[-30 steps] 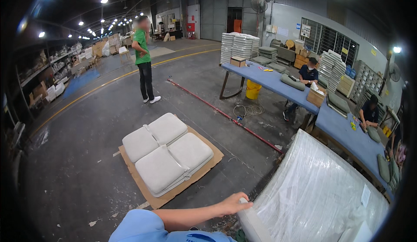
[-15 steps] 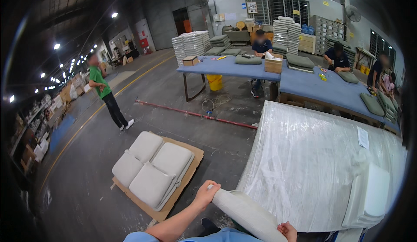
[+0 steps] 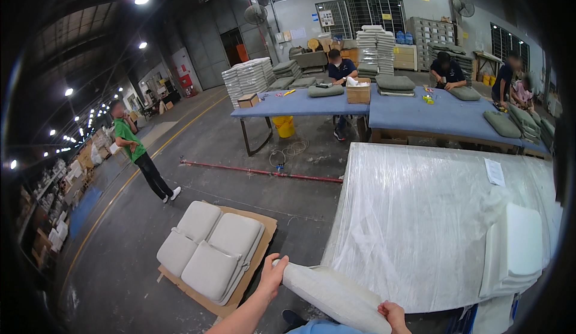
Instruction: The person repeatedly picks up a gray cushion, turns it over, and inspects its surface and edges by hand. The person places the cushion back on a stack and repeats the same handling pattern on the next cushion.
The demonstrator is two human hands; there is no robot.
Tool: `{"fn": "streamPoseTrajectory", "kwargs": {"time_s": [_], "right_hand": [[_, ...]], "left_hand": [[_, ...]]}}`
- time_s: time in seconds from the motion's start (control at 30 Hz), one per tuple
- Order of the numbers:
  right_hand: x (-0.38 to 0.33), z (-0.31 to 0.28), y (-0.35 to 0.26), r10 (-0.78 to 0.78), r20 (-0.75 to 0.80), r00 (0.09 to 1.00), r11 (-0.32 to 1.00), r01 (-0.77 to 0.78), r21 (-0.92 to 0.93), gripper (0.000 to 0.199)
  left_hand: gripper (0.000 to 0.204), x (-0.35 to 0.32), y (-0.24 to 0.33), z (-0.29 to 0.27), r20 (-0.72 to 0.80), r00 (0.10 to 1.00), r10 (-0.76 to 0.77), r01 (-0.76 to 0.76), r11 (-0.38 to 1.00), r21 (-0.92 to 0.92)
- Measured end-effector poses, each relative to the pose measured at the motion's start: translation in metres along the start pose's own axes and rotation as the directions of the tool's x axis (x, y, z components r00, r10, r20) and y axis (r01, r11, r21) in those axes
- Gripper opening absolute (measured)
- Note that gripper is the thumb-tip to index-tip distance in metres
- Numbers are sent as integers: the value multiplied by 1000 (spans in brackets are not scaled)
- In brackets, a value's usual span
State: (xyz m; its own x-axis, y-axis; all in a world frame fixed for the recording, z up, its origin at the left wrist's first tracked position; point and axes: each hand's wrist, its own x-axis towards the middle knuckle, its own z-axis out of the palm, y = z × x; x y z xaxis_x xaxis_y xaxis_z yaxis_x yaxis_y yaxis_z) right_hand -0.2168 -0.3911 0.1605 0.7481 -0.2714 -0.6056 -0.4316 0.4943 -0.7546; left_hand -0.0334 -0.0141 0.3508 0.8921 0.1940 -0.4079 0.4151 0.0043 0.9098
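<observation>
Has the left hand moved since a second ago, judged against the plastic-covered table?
Yes. The left hand then reached out to the plastic-covered table's near corner; now it sits back from that corner, gripping one end of a rolled white cushion.

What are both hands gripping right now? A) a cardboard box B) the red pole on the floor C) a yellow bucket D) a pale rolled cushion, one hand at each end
D: the left hand grips one end of the pale cushion and the right hand the other end, next to the plastic-covered table; the cushions on the cardboard sheet lie untouched.
</observation>
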Motion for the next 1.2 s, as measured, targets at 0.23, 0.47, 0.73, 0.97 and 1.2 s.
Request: {"fn": "streamPoseTrajectory", "kwargs": {"time_s": [0.23,0.47,0.73,0.97,1.2], "right_hand": [[15,-16,-4,-22,-91,996,929,-14,-371,33],[-16,39,-51,281,143,949,837,-169,-520,50],[-78,112,-154,351,585,731,789,105,-605,67],[-1,88,-95,575,453,682,763,-245,-599,71],[-12,130,-65,354,702,618,912,-63,-405,76]], "left_hand": [[97,-71,-5,35,277,945,-172,264,902,-341],[49,-110,-44,47,536,762,-363,570,769,-290],[69,-107,-103,72,556,802,-219,421,867,-266],[71,-147,-134,114,570,820,-52,306,882,-359],[71,-148,-107,84,400,916,35,156,887,-434]]}}
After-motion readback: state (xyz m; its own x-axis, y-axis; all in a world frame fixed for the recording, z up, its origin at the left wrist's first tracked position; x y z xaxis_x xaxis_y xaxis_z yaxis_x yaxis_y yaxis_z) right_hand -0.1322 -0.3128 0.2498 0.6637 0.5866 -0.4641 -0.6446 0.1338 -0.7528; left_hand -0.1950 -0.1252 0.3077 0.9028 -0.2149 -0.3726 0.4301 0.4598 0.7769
